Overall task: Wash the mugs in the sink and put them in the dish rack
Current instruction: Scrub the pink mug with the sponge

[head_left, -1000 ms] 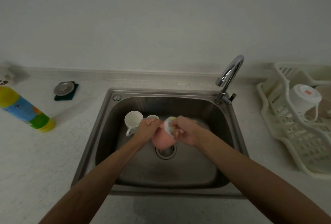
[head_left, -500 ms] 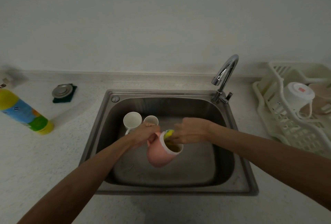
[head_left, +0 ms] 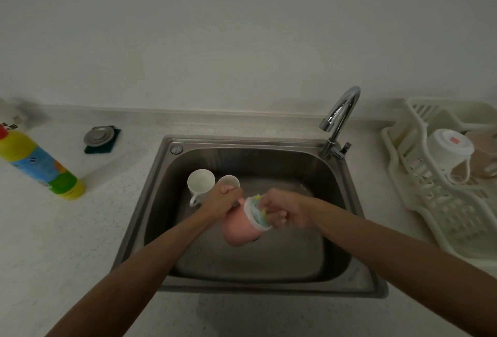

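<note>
**Head view:** Over the middle of the steel sink [head_left: 337,191], your left hand [head_left: 223,203] grips the pink mug [head_left: 239,230], fingers curled round what appears to be its handle. It holds the mug tilted, mouth turned toward your right. Your right hand [head_left: 287,213] pinches a yellow sponge [head_left: 258,208] and presses it into that mouth, against the pale rim. The mug hangs clear of the sink floor.

Two more wait upright near the sink's far-left corner: a white mug [head_left: 201,183] and a smaller mug [head_left: 229,180] just beside it, partly hidden by your left hand. No stream can be made out at the tap [head_left: 340,113], at the sink's far-right corner.

Along the right edge of the surface [head_left: 53,229], the dish rack [head_left: 443,218] holds an upturned white cup [head_left: 449,151]. A detergent bottle [head_left: 40,164] sits at the left edge, and a metal sink plug [head_left: 99,135] rests on a dark pad toward the far edge.

The step in hand looks like scrubbing the pink mug's inside. To do it well, turn the mug with your left hand while the sponge sweeps wall, bottom and rim. Grip firmly, since soapy glaze is likely slippery. Stay low over the sink and clear of the two waiting mugs. Rinsing and racking are not yet done.
</note>
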`<state>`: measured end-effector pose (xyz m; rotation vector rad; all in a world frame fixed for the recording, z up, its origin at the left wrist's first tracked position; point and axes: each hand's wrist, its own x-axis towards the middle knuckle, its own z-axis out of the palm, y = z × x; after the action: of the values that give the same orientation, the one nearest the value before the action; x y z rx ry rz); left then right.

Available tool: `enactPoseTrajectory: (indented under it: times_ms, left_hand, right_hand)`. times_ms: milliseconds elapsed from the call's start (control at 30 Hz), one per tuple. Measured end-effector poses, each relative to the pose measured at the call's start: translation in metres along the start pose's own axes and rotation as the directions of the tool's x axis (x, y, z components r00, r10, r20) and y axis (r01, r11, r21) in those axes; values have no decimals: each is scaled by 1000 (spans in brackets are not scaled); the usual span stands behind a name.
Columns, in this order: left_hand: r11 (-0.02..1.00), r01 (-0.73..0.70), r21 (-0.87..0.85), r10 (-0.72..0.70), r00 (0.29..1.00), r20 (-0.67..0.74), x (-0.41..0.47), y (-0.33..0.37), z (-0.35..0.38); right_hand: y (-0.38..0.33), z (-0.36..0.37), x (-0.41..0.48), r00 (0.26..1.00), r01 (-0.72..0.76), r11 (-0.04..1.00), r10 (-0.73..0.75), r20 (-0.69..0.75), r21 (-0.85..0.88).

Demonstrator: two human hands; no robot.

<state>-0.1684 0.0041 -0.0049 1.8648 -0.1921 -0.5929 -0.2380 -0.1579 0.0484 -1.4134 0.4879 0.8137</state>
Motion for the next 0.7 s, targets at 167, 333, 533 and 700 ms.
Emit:
enactPoseTrajectory:
  times_ms: [167,333,533,700]
  left_hand:
    - [1000,-22,7,23,1000,-8,-5,-6,11]
    - [1000,-10,-27,8,997,-75,10,-4,3]
    - [999,10,33,-8,998,-57,17,-5,-4]
    - [996,85,-38,-87,995,-47,14,-5,-2]
  right_hand:
    - [1,8,13,978,80,817,47,-205,571]
    - [3,14,-4,970,163,986,-154,-189,34]
    - [11,-19,-31,912,116,301,-410,-19,-947]
    - [31,-44,-11,898,-32,234,-421,-130,-972]
